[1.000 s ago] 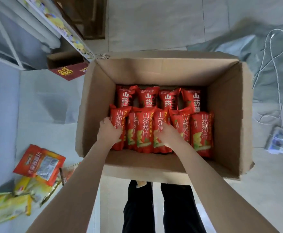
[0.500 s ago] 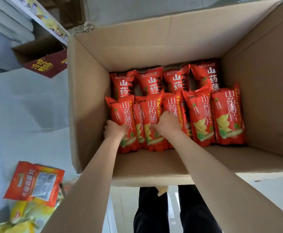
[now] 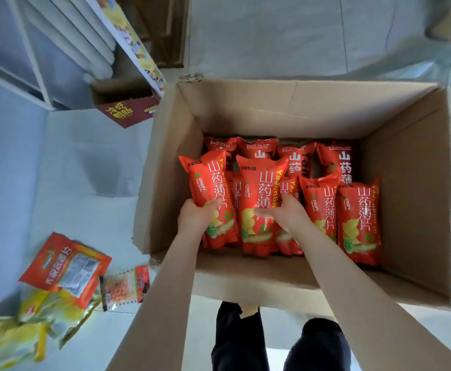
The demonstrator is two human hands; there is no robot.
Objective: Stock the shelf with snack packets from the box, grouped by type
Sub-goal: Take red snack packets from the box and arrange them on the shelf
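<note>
An open cardboard box [image 3: 165, 167] stands on the floor, holding several red yam-crisp packets in two rows. My left hand [image 3: 196, 218] grips one red packet [image 3: 209, 188] at the left of the near row and holds it raised above the others. My right hand [image 3: 285, 212] grips a second red packet [image 3: 259, 194] beside it, also lifted. Two more near-row packets [image 3: 358, 220] stand to the right. The back-row packets [image 3: 339, 162] are partly hidden behind the front ones.
A white shelf [image 3: 66, 46] rises at the upper left, with a dark red carton [image 3: 128, 111] at its foot. Loose packets lie on the lower-left surface: an orange one [image 3: 66, 266], yellow ones [image 3: 18, 336], a small clear one [image 3: 125, 287]. My legs [image 3: 272, 341] stand below the box.
Both hands have closed on packets at the left of the near row and lifted them up out of the row. The camera has pulled back from the box.
</note>
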